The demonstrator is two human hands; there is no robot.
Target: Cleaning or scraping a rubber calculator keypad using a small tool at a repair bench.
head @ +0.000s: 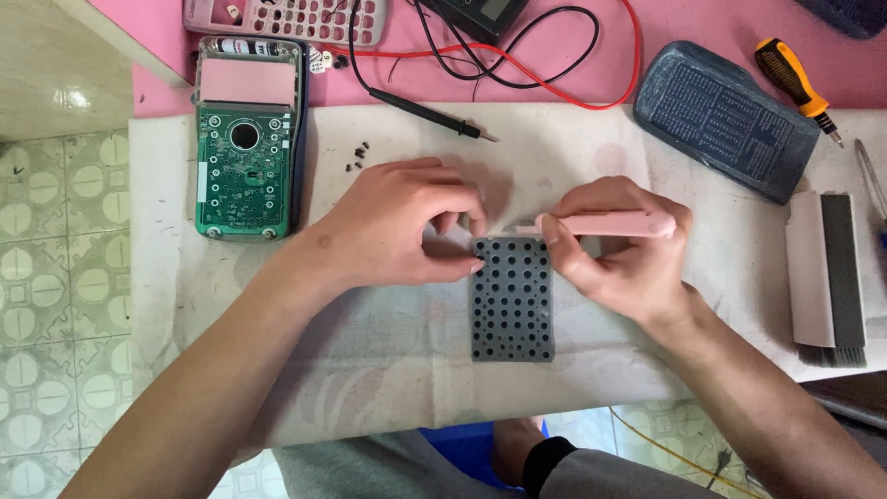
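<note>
Grey rubber keypad mat [513, 300] between and just below both hands.

The left hand [393, 226] pinches the mat's top-left corner with curled fingertips; the right hand [624, 254] grips a pink cutter [601, 225], its tip at the mat's upper edge beside the left fingers.

Both forearms reach in from below, converging at the grey keypad mat [512, 300]. The left hand [393, 226] pinches at its top-left corner — fingers curled. The right hand [624, 254] grips closed above its top edge.

A green circuit board [244, 176] in its open case lies at the left of the white-covered surface [388, 370], small black screws [357, 157] just beside it. A dark blue back cover [725, 120], an orange-handled screwdriver [795, 81], a grey brush [829, 277] and a black probe [434, 115] with red and black leads [554, 79] lie farther back and right.
</note>
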